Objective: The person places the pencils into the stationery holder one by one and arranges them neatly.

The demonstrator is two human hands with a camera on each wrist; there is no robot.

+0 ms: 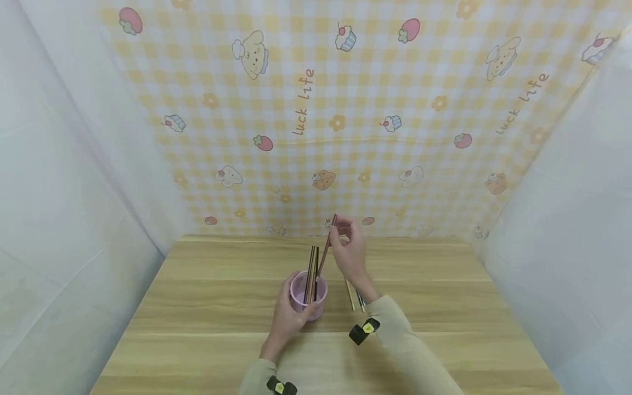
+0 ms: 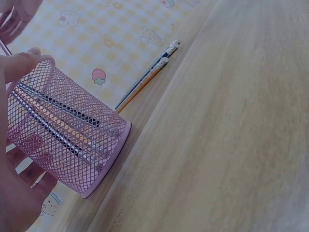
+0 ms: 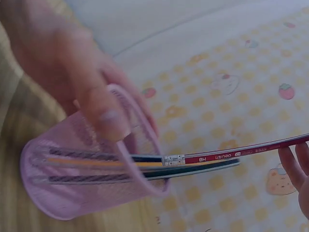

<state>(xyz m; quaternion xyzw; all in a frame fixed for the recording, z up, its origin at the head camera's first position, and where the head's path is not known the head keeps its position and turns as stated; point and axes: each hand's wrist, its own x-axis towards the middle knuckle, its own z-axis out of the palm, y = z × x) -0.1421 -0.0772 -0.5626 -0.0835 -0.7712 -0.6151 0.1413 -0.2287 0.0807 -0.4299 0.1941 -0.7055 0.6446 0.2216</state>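
Red pencil (image 1: 326, 250) slants above the far right part of the mesh cup (image 3: 96, 198), pinched near its upper end between the thumb and fingers of the right hand (image 1: 349, 249). Its tip barely pokes past those fingers, while most of its length runs below them, down and left, the silver ferrule at the cup's mouth; whether it touches the rim I cannot tell. The left hand (image 1: 287, 317) curls round the cup, thumb on the near side. Other pencils (image 1: 311, 269) lean inside, dark ones and a yellow one. Right of the cup, a yellow pencil (image 1: 349, 296) and a dark pencil (image 1: 360, 300) lie on the worktop (image 1: 207, 307).
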